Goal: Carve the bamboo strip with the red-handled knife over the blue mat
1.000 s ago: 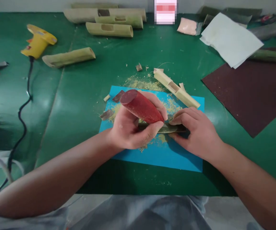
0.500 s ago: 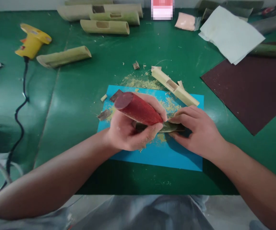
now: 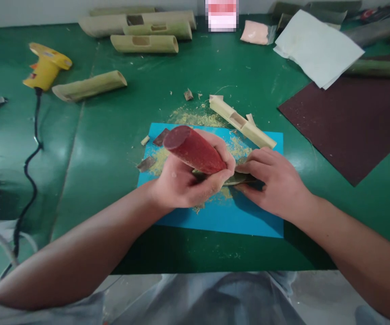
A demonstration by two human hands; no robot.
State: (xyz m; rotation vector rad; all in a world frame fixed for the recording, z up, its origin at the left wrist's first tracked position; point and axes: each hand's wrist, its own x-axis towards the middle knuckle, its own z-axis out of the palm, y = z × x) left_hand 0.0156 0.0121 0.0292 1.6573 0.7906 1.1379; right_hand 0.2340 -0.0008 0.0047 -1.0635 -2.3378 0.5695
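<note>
My left hand (image 3: 181, 183) is closed around a tool with a thick, tapering red handle (image 3: 196, 149). The handle's blunt end points up and to the left; the working end is hidden behind my fingers. Under that hand lies a narrow dark green piece of bamboo (image 3: 238, 179), low over the blue sheet (image 3: 249, 221). My right hand (image 3: 272, 180) grips the piece's right end between thumb and fingers. Yellowish shavings (image 3: 161, 160) lie around both hands. Just beyond the right hand rests a pale split bamboo length (image 3: 254, 131) with a rectangular opening.
A yellow heat gun (image 3: 47, 65) with a black cord lies at the left, near a cut bamboo tube (image 3: 91, 85). Several notched tubes (image 3: 161, 44) line the back. White paper (image 3: 317, 49) overlaps a dark brown sheet (image 3: 347, 131) at the right. Sandpaper scraps (image 3: 146, 163) lie left.
The camera view has shifted slightly. My left hand and the red handle have moved a little over the bamboo piece, while my right hand keeps its hold.
</note>
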